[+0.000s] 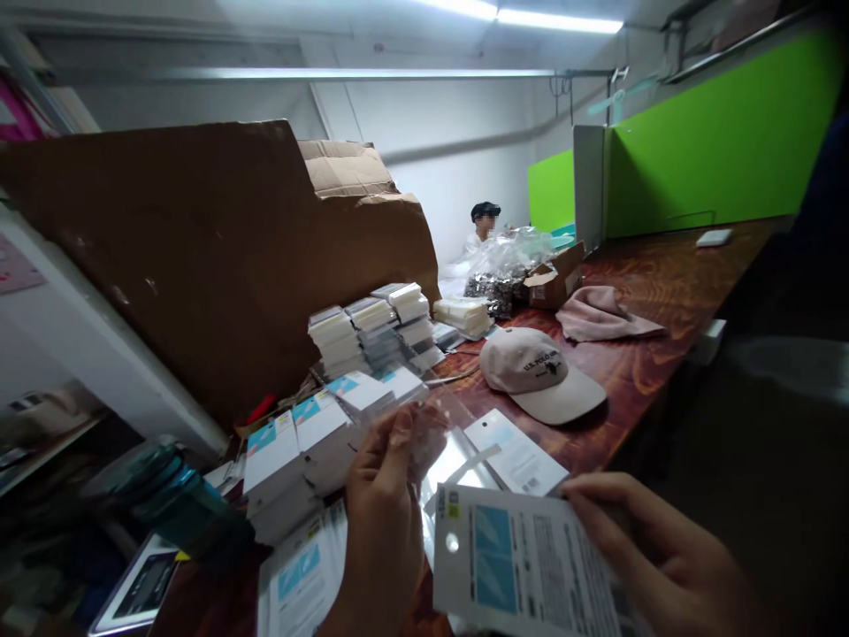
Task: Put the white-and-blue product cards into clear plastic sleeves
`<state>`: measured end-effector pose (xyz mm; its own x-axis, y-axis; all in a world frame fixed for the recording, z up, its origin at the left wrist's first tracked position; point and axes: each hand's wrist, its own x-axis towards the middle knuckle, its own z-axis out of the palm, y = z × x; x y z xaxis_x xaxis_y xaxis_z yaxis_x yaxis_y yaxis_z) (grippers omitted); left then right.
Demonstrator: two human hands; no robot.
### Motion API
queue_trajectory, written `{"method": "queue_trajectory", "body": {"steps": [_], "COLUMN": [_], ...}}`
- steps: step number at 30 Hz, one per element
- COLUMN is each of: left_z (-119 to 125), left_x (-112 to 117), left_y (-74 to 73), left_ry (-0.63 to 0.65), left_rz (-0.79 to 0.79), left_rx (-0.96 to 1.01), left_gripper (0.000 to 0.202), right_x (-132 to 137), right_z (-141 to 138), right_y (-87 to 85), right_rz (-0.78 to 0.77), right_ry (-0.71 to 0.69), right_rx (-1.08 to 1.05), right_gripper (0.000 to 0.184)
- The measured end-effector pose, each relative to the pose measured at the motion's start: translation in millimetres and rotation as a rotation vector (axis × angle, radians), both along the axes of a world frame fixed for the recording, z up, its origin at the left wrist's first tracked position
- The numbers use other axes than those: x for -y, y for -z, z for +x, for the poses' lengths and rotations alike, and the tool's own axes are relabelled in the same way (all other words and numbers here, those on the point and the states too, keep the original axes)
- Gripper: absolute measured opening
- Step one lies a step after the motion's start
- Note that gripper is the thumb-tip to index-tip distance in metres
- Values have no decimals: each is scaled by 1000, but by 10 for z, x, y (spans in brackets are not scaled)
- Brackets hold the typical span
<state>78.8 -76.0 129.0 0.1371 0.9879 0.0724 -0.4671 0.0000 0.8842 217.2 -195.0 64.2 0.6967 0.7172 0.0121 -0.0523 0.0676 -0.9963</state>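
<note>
My left hand (385, 522) is raised at the bottom centre, its fingers pinched on a small clear plastic sleeve (424, 442) that looks blurred. My right hand (656, 557) at the bottom right grips a white printed packaging card (523, 566) with a blue picture and a round hang hole. Just beyond the card another white package (514, 456) lies on the wooden table (637, 372). Stacks of white and blue boxes (311, 442) sit to the left of my hands.
A beige cap (537, 376) and a pink cloth (600, 314) lie on the table. Taller white box stacks (375, 332) stand before a big cardboard sheet (218, 257). A small cardboard box (554, 279) and plastic bags are farther back, where another person (484, 226) sits. Green partitions (716, 150) line the right.
</note>
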Motion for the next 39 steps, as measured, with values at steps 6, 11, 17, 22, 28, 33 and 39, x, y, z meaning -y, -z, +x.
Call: {"method": "queue_trajectory", "body": {"steps": [6,11,17,22,28,33,39], "left_z": [-25,32,5,-70,-13,25,85], "left_x": [94,181,154,110,180,246,276], "left_y": [25,116,77,95,207,197,319], "left_ry": [112,171,106,89,189,313,434], "left_rz": [-74,-84,-56,29,61,106,205], "left_rx": [-48,-109,-95,-138,-245,-366,-492], "left_gripper": [23,24,23,26,30,29,32], "right_x": [-94,-174,-227,-232,-248,-228,-235], "right_z": [80,-114,-18,57,-72,-112,-146], "right_y": [6,-36,288,447,387,306,287], "right_rz": [-34,-9,192,152,167,167,167], "right_ry": [134,279,-128,-305,-248,-218,-235], "right_rx": [-2,-54,-328,-293,-345,-365,-462], "right_gripper": [44,45,38,25,26,27,27]}}
